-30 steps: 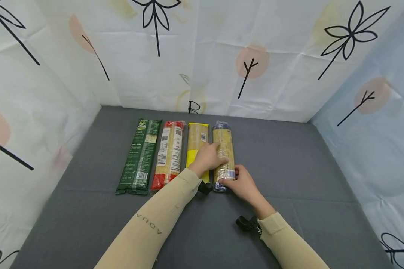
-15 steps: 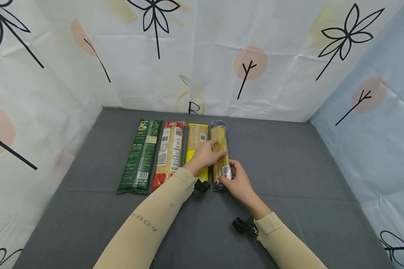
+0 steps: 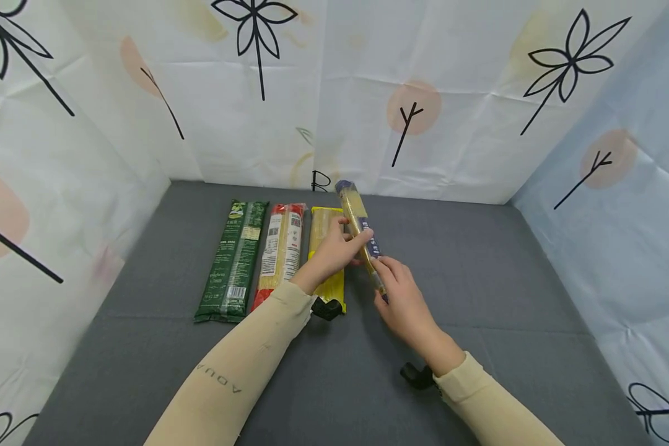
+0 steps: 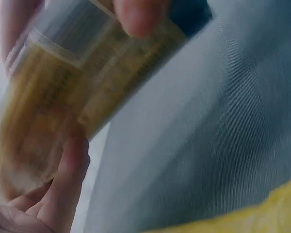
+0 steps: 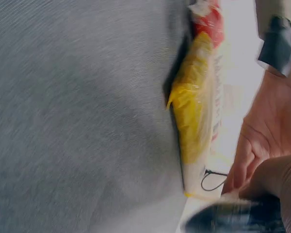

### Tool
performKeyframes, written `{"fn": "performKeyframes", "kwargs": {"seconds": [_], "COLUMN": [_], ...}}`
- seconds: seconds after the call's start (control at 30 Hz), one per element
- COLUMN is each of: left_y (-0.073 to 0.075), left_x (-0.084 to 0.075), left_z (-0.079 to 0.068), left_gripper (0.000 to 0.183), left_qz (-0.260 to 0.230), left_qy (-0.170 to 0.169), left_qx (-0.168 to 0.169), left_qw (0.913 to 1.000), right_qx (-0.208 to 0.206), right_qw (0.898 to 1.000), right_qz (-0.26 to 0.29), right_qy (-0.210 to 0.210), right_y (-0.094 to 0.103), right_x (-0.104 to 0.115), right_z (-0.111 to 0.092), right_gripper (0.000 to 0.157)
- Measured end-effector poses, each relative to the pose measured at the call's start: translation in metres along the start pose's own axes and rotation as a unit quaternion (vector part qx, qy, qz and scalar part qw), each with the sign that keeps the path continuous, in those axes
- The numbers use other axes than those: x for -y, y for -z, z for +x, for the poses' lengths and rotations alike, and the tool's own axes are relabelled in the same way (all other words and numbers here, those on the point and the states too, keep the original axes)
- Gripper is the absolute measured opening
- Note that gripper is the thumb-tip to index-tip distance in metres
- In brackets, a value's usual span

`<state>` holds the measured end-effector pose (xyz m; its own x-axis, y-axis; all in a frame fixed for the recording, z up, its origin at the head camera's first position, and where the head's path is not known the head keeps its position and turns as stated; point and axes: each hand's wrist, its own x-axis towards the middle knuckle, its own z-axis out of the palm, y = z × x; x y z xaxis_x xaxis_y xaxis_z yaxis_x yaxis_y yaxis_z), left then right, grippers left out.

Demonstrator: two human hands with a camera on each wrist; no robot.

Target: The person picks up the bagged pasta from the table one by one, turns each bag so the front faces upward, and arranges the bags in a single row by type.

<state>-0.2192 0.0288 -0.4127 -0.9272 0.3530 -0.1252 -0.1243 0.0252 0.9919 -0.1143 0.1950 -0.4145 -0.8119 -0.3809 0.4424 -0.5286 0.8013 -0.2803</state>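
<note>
Both hands hold a clear pack of spaghetti point(image 3: 352, 201) with dark blue ends, raised off the table and turned on its narrow edge, its far end tilted up. My left hand point(image 3: 334, 248) grips it around the middle, thumb on the near side. Nearer the front end, my right hand point(image 3: 404, 297) grips it with fingers over the top edge. The left wrist view has the pack point(image 4: 43, 97) blurred, with fingers curled at its side. In the right wrist view its blue end point(image 5: 237, 218) shows beside the right hand.
To the left, a yellow spaghetti pack point(image 3: 334, 288), a red-ended pack point(image 3: 281, 248) and a green pack point(image 3: 228, 266) lie side by side on the grey table point(image 3: 479, 266). The left forearm crosses over the red and yellow packs. Patterned cloth walls point(image 3: 357, 111) surround the table.
The blue-ended spaghetti pack has gone from lying flat to lifted and rolled on its edge, with its far end raised. The right hand has shifted its hold from the side to the top edge.
</note>
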Motion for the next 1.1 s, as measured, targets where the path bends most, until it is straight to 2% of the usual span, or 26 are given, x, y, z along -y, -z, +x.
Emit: {"fn": "performKeyframes", "kwargs": {"seconds": [0.13, 0.23, 0.37, 0.57, 0.7, 0.87, 1.0, 1.03, 1.1], "left_y": [-0.002, -0.004, -0.006, -0.007, -0.004, 0.003, 0.007, 0.007, 0.007], "left_x": [-0.002, 0.001, 0.008, 0.014, 0.015, 0.010, 0.007, 0.007, 0.007], "left_z": [-0.001, -0.001, 0.001, 0.004, 0.004, 0.000, -0.005, -0.006, -0.006], "left_gripper": [0.086, 0.080, 0.070, 0.065, 0.061, 0.056, 0.054, 0.054, 0.052], "left_qz": [-0.039, -0.067, -0.104, -0.123, -0.129, -0.131, -0.134, -0.137, -0.145], "left_qy": [0.035, 0.062, 0.072, 0.059, 0.051, 0.047, 0.051, 0.051, 0.050], "left_qx": [-0.028, -0.056, -0.073, -0.079, -0.072, -0.048, -0.023, -0.016, -0.004], "left_qw": [0.9982, 0.9942, 0.9892, 0.9874, 0.9877, 0.9891, 0.9894, 0.9891, 0.9881], "right_qx": [-0.031, -0.042, -0.046, -0.025, 0.013, 0.020, 0.013, 0.018, 0.041], "right_qw": [0.994, 0.989, 0.988, 0.992, 0.997, 0.993, 0.980, 0.975, 0.957], "right_qz": [-0.076, -0.097, -0.094, -0.063, 0.010, 0.117, 0.178, 0.196, 0.244], "right_qy": [0.077, 0.108, 0.117, 0.106, 0.070, -0.008, -0.083, -0.102, -0.148], "right_y": [-0.005, -0.011, -0.017, -0.017, -0.012, -0.005, -0.001, 0.000, 0.004], "right_x": [0.002, 0.001, 0.000, -0.003, -0.004, -0.008, -0.015, -0.017, -0.016], "right_z": [-0.002, -0.004, -0.008, -0.011, -0.010, -0.008, -0.006, -0.007, -0.006], "right_gripper": [0.055, 0.052, 0.053, 0.060, 0.067, 0.056, 0.045, 0.044, 0.045]}}
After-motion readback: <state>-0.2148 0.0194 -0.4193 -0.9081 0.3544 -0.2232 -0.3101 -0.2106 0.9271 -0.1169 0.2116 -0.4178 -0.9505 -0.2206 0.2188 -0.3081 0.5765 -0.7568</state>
